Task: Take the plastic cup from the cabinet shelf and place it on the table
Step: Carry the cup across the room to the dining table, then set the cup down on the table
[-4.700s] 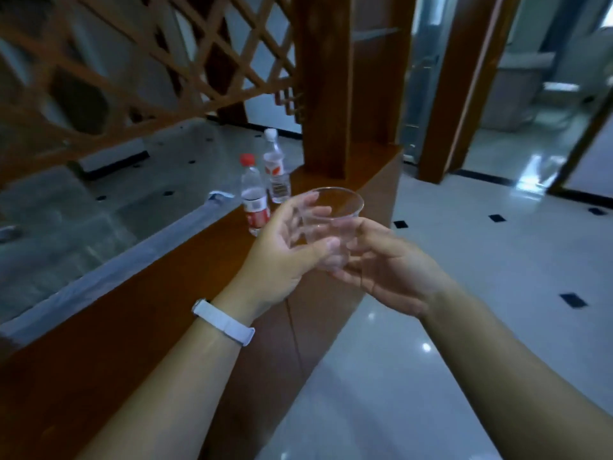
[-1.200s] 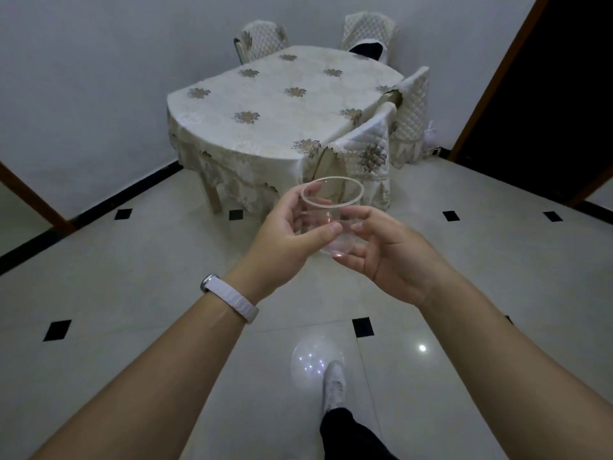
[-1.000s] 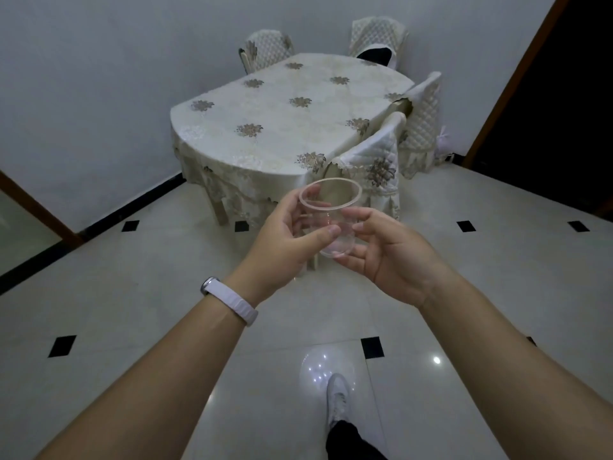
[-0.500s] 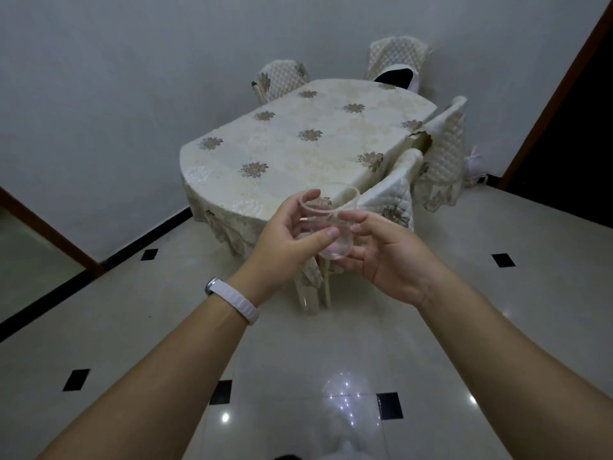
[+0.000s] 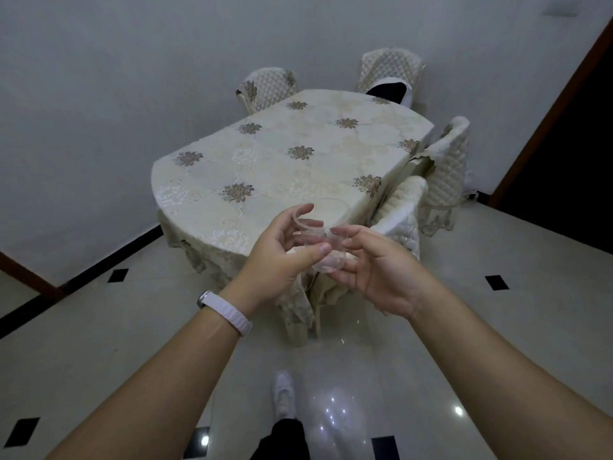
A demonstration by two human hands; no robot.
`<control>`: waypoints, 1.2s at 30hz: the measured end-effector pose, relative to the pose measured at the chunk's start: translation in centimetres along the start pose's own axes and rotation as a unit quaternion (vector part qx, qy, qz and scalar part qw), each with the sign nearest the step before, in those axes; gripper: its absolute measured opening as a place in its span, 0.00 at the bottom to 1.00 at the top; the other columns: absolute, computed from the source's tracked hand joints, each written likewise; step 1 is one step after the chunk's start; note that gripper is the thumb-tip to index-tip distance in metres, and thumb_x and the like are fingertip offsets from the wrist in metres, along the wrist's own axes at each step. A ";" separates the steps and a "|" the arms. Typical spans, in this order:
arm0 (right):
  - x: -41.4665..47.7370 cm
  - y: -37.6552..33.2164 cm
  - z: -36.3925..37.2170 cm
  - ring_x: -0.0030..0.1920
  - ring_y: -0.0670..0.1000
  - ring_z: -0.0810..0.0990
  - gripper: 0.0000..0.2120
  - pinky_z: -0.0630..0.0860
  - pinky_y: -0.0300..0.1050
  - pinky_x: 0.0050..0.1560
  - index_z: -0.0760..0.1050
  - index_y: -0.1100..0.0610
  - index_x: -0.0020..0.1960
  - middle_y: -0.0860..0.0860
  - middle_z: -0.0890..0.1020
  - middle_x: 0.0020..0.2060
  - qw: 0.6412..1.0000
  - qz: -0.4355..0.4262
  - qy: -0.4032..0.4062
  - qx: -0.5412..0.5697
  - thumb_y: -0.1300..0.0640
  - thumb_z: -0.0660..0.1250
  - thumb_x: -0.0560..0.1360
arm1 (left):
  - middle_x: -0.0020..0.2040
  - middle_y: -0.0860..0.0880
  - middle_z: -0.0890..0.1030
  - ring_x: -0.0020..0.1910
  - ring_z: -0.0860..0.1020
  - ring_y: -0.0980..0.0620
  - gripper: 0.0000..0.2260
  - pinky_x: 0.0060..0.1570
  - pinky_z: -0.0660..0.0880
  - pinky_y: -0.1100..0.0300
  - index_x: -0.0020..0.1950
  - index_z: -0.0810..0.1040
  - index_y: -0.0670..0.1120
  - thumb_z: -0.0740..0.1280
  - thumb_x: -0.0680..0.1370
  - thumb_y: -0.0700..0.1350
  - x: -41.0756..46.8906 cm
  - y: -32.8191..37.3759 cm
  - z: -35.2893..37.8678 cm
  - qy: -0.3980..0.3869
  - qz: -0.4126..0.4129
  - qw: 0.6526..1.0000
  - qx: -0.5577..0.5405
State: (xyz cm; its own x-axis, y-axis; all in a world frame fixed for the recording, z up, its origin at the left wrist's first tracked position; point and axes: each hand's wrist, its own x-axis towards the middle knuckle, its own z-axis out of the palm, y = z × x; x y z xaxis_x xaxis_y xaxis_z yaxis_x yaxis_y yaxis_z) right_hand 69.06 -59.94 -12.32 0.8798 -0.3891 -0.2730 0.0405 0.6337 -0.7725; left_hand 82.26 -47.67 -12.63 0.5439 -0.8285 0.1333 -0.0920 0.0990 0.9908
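Both hands, left [image 5: 277, 260] and right [image 5: 374, 270], pinch the clear cup [image 5: 321, 239] upright short of the table [image 5: 298, 167]; a light grip and level rim should suit setting it down.

Both hands, left hand [image 5: 275, 260] and right hand [image 5: 378, 270], hold a clear plastic cup [image 5: 323, 234] upright above the floor, near the cloth-covered table [image 5: 298, 154].

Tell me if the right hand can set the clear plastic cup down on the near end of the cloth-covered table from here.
Probably yes. The right hand and left hand hold the clear plastic cup just short of the cream floral-clothed table, whose near end looks bare; the quilted chair stands off to the right.
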 end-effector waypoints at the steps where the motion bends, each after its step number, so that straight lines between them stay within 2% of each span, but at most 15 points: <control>1: 1.4 -0.2 0.0 0.45 0.58 0.81 0.13 0.77 0.53 0.55 0.73 0.61 0.59 0.60 0.80 0.53 1.000 -0.002 0.008 -0.003 0.67 0.62 0.75 | 0.60 0.45 0.79 0.55 0.81 0.48 0.27 0.53 0.78 0.56 0.67 0.71 0.51 0.73 0.69 0.41 1.4 -0.6 -0.7 -0.003 0.001 1.000 -0.004; 4: 6.1 -1.2 0.4 0.46 0.58 0.80 0.15 0.78 0.53 0.53 0.72 0.62 0.62 0.61 0.81 0.53 1.000 -0.001 0.024 -0.013 0.66 0.62 0.75 | 0.60 0.44 0.78 0.56 0.81 0.45 0.27 0.55 0.78 0.54 0.67 0.70 0.51 0.73 0.70 0.42 5.8 -2.1 -3.1 -0.011 -0.002 1.000 -0.008; 10: 16.3 -3.6 3.0 0.46 0.57 0.81 0.13 0.80 0.50 0.50 0.73 0.60 0.59 0.63 0.78 0.59 0.999 0.003 0.039 -0.038 0.66 0.61 0.75 | 0.61 0.45 0.78 0.56 0.81 0.49 0.27 0.51 0.78 0.58 0.69 0.70 0.51 0.73 0.71 0.42 14.1 -3.2 -9.3 -0.017 -0.018 1.000 -0.017; 13: 20.5 -4.4 4.3 0.48 0.58 0.80 0.12 0.79 0.51 0.52 0.73 0.59 0.58 0.64 0.76 0.64 0.999 0.002 0.031 -0.038 0.66 0.62 0.75 | 0.61 0.46 0.78 0.57 0.80 0.50 0.26 0.52 0.78 0.57 0.68 0.70 0.54 0.73 0.72 0.42 17.7 -3.4 -12.4 -0.034 -0.013 0.999 -0.003; 18: 25.7 -5.8 5.2 0.51 0.60 0.79 0.12 0.79 0.52 0.52 0.74 0.59 0.56 0.63 0.78 0.63 0.998 0.000 0.035 -0.044 0.67 0.62 0.74 | 0.62 0.47 0.78 0.58 0.79 0.49 0.24 0.54 0.78 0.57 0.64 0.71 0.59 0.73 0.72 0.43 22.4 -3.7 -15.5 -0.043 -0.007 0.999 0.013; 22: 28.2 -6.7 4.6 0.51 0.59 0.80 0.14 0.79 0.53 0.54 0.76 0.58 0.57 0.58 0.79 0.57 0.997 -0.005 0.052 -0.065 0.65 0.66 0.72 | 0.61 0.48 0.78 0.58 0.79 0.49 0.25 0.55 0.79 0.55 0.65 0.71 0.58 0.74 0.72 0.43 25.4 -4.6 -16.3 -0.041 -0.012 0.999 0.017; 26: 30.4 -7.5 3.2 0.51 0.58 0.80 0.13 0.78 0.51 0.54 0.76 0.58 0.59 0.57 0.80 0.56 0.993 -0.002 0.068 -0.091 0.66 0.66 0.75 | 0.61 0.49 0.78 0.58 0.79 0.51 0.26 0.52 0.79 0.58 0.65 0.70 0.57 0.73 0.70 0.45 27.8 -5.6 -16.1 -0.048 -0.017 0.998 0.026; 32: 34.1 -8.0 0.6 0.50 0.55 0.79 0.21 0.79 0.48 0.52 0.76 0.59 0.61 0.58 0.78 0.51 0.991 0.024 0.075 -0.112 0.59 0.71 0.68 | 0.62 0.50 0.77 0.60 0.78 0.52 0.26 0.51 0.79 0.60 0.64 0.70 0.59 0.74 0.70 0.42 30.8 -7.7 -15.5 -0.043 -0.043 0.998 0.034; 34: 35.5 -7.9 -0.7 0.51 0.55 0.79 0.20 0.78 0.48 0.52 0.76 0.58 0.60 0.58 0.79 0.52 0.990 0.034 0.061 -0.123 0.60 0.70 0.68 | 0.61 0.51 0.77 0.60 0.77 0.53 0.27 0.53 0.79 0.58 0.65 0.70 0.58 0.74 0.70 0.43 31.7 -8.4 -15.1 -0.039 -0.056 0.996 0.050; 36: 36.8 -7.7 -2.1 0.56 0.55 0.80 0.18 0.78 0.47 0.55 0.76 0.56 0.59 0.56 0.79 0.57 0.985 0.040 0.043 -0.165 0.63 0.69 0.70 | 0.62 0.52 0.77 0.61 0.77 0.55 0.28 0.54 0.79 0.57 0.67 0.69 0.56 0.74 0.70 0.43 32.5 -9.3 -14.9 -0.029 -0.073 0.994 0.074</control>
State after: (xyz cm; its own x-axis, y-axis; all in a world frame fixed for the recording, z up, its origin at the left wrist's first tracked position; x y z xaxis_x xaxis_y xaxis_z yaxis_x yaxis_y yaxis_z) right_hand 100.15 -80.59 -17.65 0.8303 -0.4100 -0.3774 -0.1966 0.4182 -0.8868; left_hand 113.20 -67.32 -17.19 0.5113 -0.8592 -0.0175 -0.1402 -0.1036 0.9847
